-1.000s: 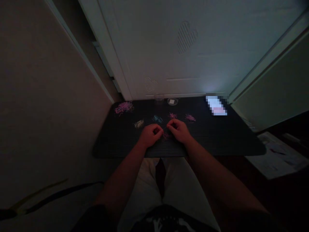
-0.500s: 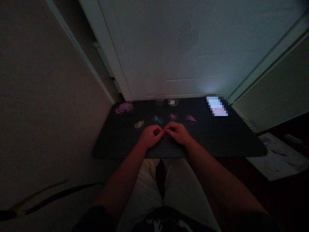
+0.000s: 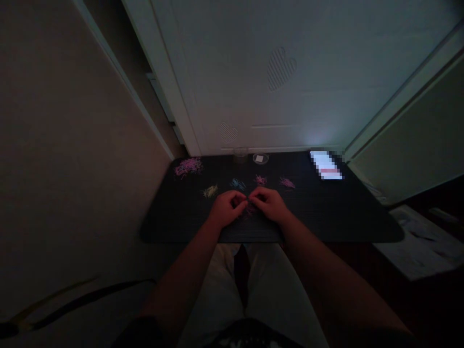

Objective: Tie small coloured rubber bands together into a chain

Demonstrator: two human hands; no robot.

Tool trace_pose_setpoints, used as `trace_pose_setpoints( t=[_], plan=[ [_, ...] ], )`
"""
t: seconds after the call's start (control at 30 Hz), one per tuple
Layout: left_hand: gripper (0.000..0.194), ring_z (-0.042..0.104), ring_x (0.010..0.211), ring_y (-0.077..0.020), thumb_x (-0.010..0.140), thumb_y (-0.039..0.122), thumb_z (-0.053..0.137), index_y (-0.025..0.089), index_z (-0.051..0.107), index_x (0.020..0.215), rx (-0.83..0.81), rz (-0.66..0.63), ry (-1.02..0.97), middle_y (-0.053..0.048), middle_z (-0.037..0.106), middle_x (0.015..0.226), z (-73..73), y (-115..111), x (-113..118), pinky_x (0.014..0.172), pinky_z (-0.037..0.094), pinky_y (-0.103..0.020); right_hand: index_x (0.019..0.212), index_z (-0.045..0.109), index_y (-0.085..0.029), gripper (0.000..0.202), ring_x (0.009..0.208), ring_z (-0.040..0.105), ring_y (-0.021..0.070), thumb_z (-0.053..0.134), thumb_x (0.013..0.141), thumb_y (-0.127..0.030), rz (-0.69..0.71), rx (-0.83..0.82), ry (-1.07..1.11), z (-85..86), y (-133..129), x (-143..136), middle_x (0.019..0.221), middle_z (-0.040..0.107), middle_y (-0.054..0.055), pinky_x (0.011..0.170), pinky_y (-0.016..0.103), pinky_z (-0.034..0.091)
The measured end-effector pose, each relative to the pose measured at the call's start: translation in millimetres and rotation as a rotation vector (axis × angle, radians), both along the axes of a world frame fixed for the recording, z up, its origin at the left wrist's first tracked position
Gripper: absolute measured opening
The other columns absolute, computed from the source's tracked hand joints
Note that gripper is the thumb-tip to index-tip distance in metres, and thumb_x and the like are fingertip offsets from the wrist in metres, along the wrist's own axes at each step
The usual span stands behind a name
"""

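My left hand (image 3: 228, 208) and my right hand (image 3: 268, 203) meet near the middle of the dark table (image 3: 174, 217), thumbs and fingers pinched, fingertips almost touching. Whatever lies between the fingertips is too small and dark to name. Just below them is a small pile of pinkish strands (image 3: 249, 210), partly covered by the hands. Beyond the hands lie a yellowish pile (image 3: 210, 191), a blue pile (image 3: 238, 183), a pink pile (image 3: 260, 180) and a purple-pink pile (image 3: 287, 182). A larger mixed pile (image 3: 188, 166) sits at the back left.
A clear container (image 3: 240, 155) and a round clear lid or dish (image 3: 260, 158) with a white square stand at the table's back edge. A lit, blurred-out screen (image 3: 326, 165) lies at the back right. A white panel with hearts (image 3: 232, 92) rises behind.
The view has tilted slightly, so the table sits a little lower. Both hands stay together over the pinkish pile, with their fingertips slightly farther apart.
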State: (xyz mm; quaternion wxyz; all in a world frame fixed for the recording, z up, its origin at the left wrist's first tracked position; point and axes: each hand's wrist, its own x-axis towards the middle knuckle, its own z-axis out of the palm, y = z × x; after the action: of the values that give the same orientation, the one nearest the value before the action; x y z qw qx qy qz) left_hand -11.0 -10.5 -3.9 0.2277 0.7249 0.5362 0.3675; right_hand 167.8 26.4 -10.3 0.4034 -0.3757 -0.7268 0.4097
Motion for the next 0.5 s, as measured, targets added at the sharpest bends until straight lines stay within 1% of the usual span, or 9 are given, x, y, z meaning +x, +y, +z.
trace_pose_setpoints(
  t=[0.07,0.2,0.27,0.4,0.43,0.5],
  plan=[
    [0.016,0.056,0.064,-0.0110,0.078,0.030,0.059,0.017,0.065,0.085,0.001,-0.002,0.008,-0.001,0.066,0.075,-0.1,-0.1,0.5,0.059,0.043,-0.022,0.075,0.064,-0.017,0.014,0.064,0.053,0.0123,0.058,0.077,-0.029,0.030,0.042,-0.056,1.3,-1.9,-1.7,0.072,0.060,0.002,0.059,0.025,0.040],
    [0.016,0.057,0.065,-0.0115,0.080,0.030,0.056,0.017,0.065,0.077,-0.009,-0.001,0.026,-0.001,0.065,0.072,0.3,0.0,1.0,0.058,0.042,-0.022,0.073,0.063,-0.017,0.015,0.061,0.052,0.0122,0.058,0.077,-0.030,-0.059,0.015,-0.050,0.8,-2.1,-3.0,0.067,0.060,0.001,0.057,0.025,0.040],
    [0.016,0.056,0.064,-0.0116,0.080,0.030,0.056,0.016,0.064,0.077,-0.014,0.007,0.025,-0.001,0.064,0.070,0.4,0.2,0.8,0.058,0.042,-0.022,0.071,0.060,-0.017,0.016,0.057,0.050,0.0113,0.058,0.076,-0.032,-0.112,-0.027,0.014,-0.2,-0.3,-1.8,0.062,0.057,0.000,0.054,0.024,0.039],
    [0.015,0.055,0.061,-0.0110,0.079,0.028,0.056,0.016,0.063,0.074,-0.011,0.030,0.013,-0.001,0.063,0.067,0.0,0.6,0.0,0.056,0.041,-0.022,0.069,0.052,-0.019,0.021,0.047,0.043,0.0090,0.056,0.077,-0.038,-0.238,-0.140,0.211,-0.5,3.5,2.9,0.054,0.048,-0.004,0.047,0.022,0.035],
    [0.015,0.055,0.061,-0.0109,0.079,0.028,0.056,0.016,0.062,0.074,-0.009,0.034,0.008,-0.001,0.063,0.067,-0.2,0.6,-0.2,0.056,0.041,-0.022,0.070,0.052,-0.019,0.022,0.047,0.043,0.0089,0.056,0.077,-0.039,-0.240,-0.153,0.230,-0.2,3.6,3.7,0.054,0.049,-0.004,0.046,0.022,0.035],
    [0.015,0.055,0.061,-0.0109,0.079,0.028,0.056,0.016,0.062,0.075,-0.010,0.033,0.000,-0.001,0.063,0.068,-0.5,0.5,-0.2,0.056,0.042,-0.022,0.073,0.055,-0.018,0.020,0.050,0.045,0.0095,0.059,0.075,-0.038,-0.179,-0.134,0.191,0.7,2.4,3.8,0.058,0.052,-0.002,0.048,0.023,0.037]
  ],
)
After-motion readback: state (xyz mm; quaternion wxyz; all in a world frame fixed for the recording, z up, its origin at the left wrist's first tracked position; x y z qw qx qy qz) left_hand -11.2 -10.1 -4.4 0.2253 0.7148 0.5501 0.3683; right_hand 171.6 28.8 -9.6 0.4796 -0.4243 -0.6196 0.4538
